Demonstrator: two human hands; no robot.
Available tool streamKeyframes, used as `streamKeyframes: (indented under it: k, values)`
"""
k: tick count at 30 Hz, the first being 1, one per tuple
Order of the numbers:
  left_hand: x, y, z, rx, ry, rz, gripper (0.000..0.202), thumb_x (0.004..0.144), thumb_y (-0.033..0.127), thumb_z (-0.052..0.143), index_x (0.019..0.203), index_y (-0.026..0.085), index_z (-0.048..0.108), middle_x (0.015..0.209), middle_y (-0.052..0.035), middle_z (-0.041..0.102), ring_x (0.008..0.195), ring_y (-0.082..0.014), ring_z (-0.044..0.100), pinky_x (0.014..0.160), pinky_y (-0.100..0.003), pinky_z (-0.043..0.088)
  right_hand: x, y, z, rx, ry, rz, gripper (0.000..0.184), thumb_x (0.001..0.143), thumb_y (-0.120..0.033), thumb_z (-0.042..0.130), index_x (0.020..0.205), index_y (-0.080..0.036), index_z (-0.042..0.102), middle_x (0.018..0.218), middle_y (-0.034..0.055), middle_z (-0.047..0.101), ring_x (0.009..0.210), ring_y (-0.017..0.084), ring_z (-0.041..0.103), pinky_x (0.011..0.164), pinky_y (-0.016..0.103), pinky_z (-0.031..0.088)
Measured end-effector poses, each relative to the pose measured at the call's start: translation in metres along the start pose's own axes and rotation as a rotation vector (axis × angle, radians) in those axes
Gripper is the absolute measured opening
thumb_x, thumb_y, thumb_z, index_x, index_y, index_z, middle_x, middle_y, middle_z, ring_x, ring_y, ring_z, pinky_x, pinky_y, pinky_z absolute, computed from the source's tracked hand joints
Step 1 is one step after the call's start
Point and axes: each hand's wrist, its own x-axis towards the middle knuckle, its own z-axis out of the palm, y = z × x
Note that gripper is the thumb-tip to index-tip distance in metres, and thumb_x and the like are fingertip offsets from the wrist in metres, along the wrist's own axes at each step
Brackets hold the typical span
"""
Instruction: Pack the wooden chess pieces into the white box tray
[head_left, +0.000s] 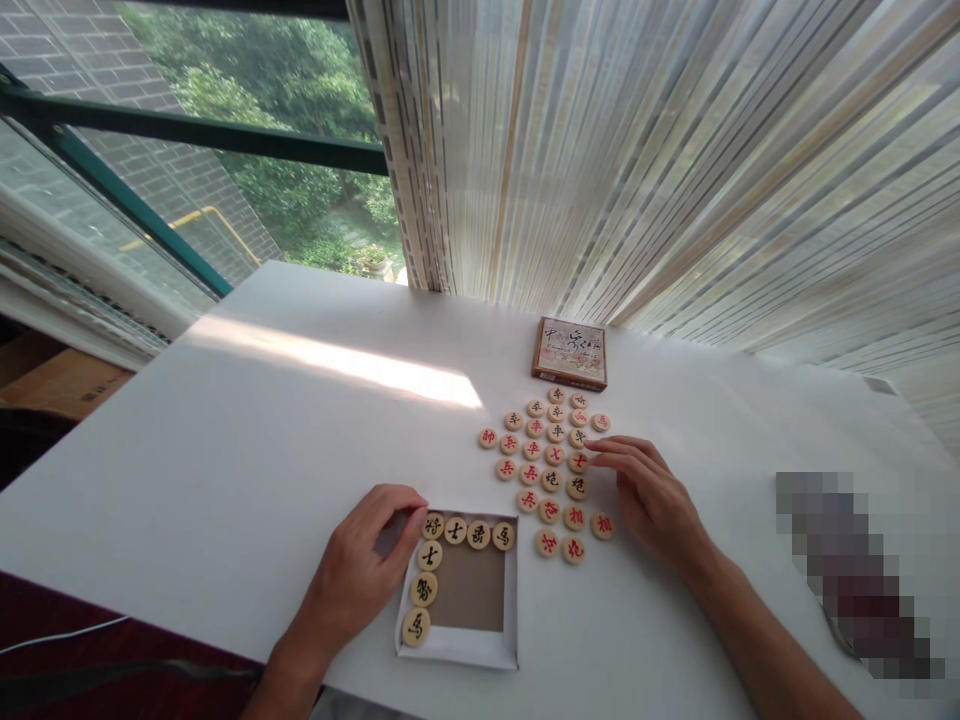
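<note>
7 discs (430, 556) hugged the tray's (457, 660) far and left walls. At that corner I cannot tell your left hand's (360, 570) grip; your right hand's (649, 495) lay spread apart on loose discs (551, 480).

Twenty-five loose chess pieces (551, 480), seven more in one tray (457, 650), one box (569, 352)

striped curtain (675, 180) | window (225, 133), trees (292, 190) beyond | printed box (570, 352) on white table (262, 430)

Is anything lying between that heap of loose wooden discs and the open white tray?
Nothing visible. Only a strip of bare table separates the loose discs from the tray. The right hand rests on the discs; the left hand sits at the tray's top-left corner, off that path.
</note>
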Motion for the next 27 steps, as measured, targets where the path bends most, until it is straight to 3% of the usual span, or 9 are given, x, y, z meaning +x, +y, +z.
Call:
streamKeyframes:
  k: [15,27]
  values:
    - [-0.0004,-0.0005,-0.0006,-0.014,-0.001,-0.005,0.007,0.099,0.026,0.057,0.1,0.022,0.062,0.099,-0.0039,0.067,0.092,-0.0184,0.065,0.081,-0.028,0.053,0.0,0.0089,0.0051,-0.054,-0.069,0.025,0.045,0.096,-0.003,0.038,0.13,-0.026,0.058,0.134,0.0074,0.066,0.132,0.025,0.053,0.109,0.049,0.051]
    - [-0.0011,-0.0019,0.0003,-0.026,0.003,-0.002,0.006,0.099,0.024,0.057,0.101,0.022,0.062,0.1,-0.0031,0.066,0.092,-0.0173,0.063,0.082,-0.027,0.051,-0.001,0.0099,0.0052,-0.069,-0.073,0.039,0.047,0.095,-0.001,0.039,0.129,-0.027,0.06,0.131,0.0054,0.067,0.131,0.025,0.053,0.108,0.047,0.05]
